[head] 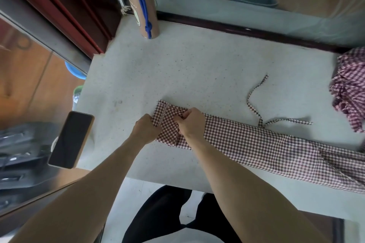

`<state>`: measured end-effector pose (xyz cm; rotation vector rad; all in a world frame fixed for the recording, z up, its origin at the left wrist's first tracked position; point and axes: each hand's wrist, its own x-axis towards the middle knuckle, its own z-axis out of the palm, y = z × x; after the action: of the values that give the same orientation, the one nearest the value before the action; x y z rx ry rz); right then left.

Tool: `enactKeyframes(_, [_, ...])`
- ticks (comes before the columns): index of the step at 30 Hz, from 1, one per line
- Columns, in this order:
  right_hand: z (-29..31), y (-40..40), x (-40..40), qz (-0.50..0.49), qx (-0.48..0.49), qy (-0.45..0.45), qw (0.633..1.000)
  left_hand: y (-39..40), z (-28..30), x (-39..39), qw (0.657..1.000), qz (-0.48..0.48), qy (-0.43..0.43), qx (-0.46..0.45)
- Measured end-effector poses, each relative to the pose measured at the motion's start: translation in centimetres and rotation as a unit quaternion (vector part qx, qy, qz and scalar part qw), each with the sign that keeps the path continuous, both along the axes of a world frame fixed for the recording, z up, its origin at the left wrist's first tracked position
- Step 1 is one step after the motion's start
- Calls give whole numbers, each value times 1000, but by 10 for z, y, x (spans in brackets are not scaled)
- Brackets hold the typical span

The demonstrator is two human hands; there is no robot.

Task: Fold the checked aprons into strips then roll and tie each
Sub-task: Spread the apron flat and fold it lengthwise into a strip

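Lay as a long strip [256, 144] across the speckled desk [197, 65], ties [254, 92] trailing clear, likely kept free for knotting. Pinched at its near end by both: left hand [145, 129] curled on the edge, right hand [190, 124] gripping the turned-over fold, seemingly to start a tight roll. Waited crumpled at far right: more checked aprons [349, 89]. Stood nearby: phone [71, 140], bottle [142, 6], against a window.
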<state>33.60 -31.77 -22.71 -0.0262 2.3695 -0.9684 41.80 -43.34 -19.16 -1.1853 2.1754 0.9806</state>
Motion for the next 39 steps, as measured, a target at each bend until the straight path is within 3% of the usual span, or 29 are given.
enactKeyframes(3, [-1, 1, -1, -37, -27, -28, 999, 1, 3, -2, 1000, 6, 14, 1])
enactKeyframes(9, [17, 16, -7, 3, -56, 66, 996, 18, 25, -9, 996, -55, 73, -18])
enactKeyframes(11, [27, 19, -12, 14, -82, -15, 996, 30, 32, -16, 990, -92, 103, -9])
enactKeyframes(13, [37, 24, -19, -42, -123, -174, 976, 45, 37, -22, 985, -134, 109, -4])
enactKeyframes(15, [47, 30, -24, -139, -208, -337, 908, 60, 37, -27, 979, -175, 100, -19])
enactKeyframes(16, [49, 34, -26, -165, -237, -373, 882, 68, 36, -28, 977, -185, 101, -28])
enactKeyframes(19, [51, 46, -28, -156, -214, -383, 885, 84, 28, -30, 972, -211, 104, -13])
enactKeyframes(21, [52, 49, -26, -181, -201, -381, 884, 84, 26, -31, 965, -223, 95, 103])
enactKeyframes(23, [48, 53, -29, -223, -212, -407, 860, 77, 27, -33, 956, -193, 76, 210])
enactKeyframes(24, [47, 56, -30, -233, -220, -401, 858, 71, 26, -32, 961, -154, 72, 220])
enactKeyframes(26, [39, 61, -32, -234, -202, -386, 869, 62, 18, -31, 984, -72, 54, 156])
enactKeyframes(28, [35, 62, -31, -245, -193, -371, 875, 61, 6, -27, 996, -68, 2, 64])
enactKeyframes(30, [35, 60, -26, -234, -178, -340, 893, 65, -2, -25, 995, -58, -28, 72])
enactKeyframes(34, [40, 65, -22, -65, -23, -144, 987, 74, -11, -29, 992, 26, -42, 113])
enactKeyframes(36, [41, 73, -23, -11, 42, -61, 997, 79, -13, -30, 991, 50, -48, 111])
enactKeyframes(39, [40, 86, -16, -29, 26, 32, 999, 90, -13, -32, 993, 36, -60, 93])
